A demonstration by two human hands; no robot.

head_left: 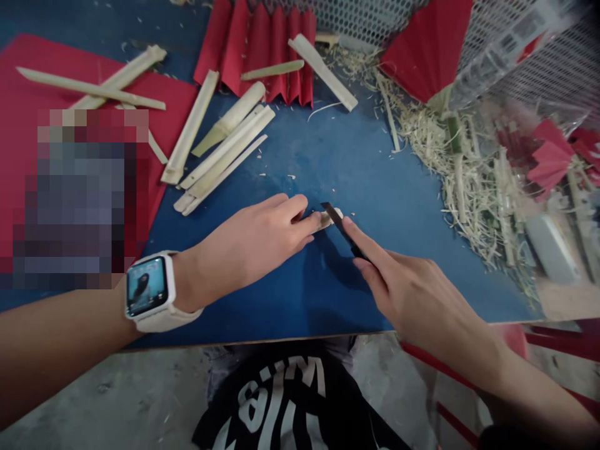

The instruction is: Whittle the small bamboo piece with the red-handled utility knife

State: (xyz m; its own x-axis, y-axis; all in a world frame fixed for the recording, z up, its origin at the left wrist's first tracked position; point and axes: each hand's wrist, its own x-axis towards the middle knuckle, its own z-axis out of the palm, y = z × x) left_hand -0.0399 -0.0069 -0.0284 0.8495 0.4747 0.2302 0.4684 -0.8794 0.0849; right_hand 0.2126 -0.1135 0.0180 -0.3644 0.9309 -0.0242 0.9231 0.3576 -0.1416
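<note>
Near the front of the blue table, my left hand (267,231) pinches a short strip of bamboo (323,222) between thumb and fingers. Its pale far end sticks out toward the right. My right hand (412,281) is closed around a dark utility knife (344,232), with the forefinger stretched along it. The knife's blade lies across the strip's free end; whether it is cutting in cannot be made out. Several split bamboo pieces (229,156) lie beyond my left hand, and small chips are scattered around the strip.
Red paper (164,94) covers the left side, beside a pixelated area. Pleated red paper (257,50) lies at the back. A heap of bamboo shavings (473,194) spreads along the right, with a white rounded object (553,247) next to it. The table's edge (281,342) runs before my body.
</note>
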